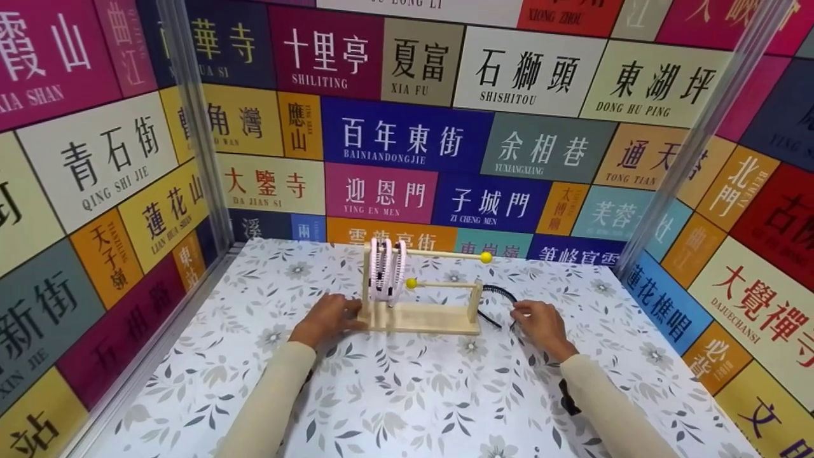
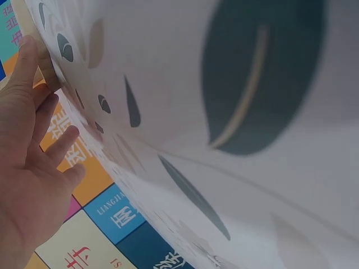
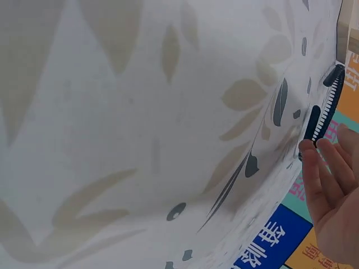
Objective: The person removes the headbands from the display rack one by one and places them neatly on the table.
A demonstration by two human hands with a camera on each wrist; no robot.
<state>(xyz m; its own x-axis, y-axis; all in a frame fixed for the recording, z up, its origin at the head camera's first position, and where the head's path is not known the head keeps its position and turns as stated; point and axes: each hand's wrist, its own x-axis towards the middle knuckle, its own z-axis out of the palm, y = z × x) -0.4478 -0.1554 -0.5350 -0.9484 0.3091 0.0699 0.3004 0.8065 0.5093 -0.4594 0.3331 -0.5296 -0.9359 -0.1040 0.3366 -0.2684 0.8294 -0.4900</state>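
A pale wooden stand (image 1: 426, 319) has two horizontal rods tipped with yellow balls, the upper one longer. Several pale pink headbands (image 1: 400, 273) with dark patches and inner teeth hang on the upper rod near the left post. My left hand (image 1: 327, 318) grips the left end of the stand, thumb on the wood (image 2: 47, 70) in the left wrist view, other fingers loose. To the right of the stand, a black toothed headband (image 3: 335, 95) is pinched at its end in the fingertips of my right hand (image 1: 540, 323). Its curve points toward the right post (image 1: 474, 305).
The stand is on a table (image 1: 407, 394) covered in white cloth with grey leaves and flowers. Colourful sign panels (image 1: 407, 137) rise behind and on both sides. Metal corner posts (image 1: 202, 127) stand at the back left and back right.
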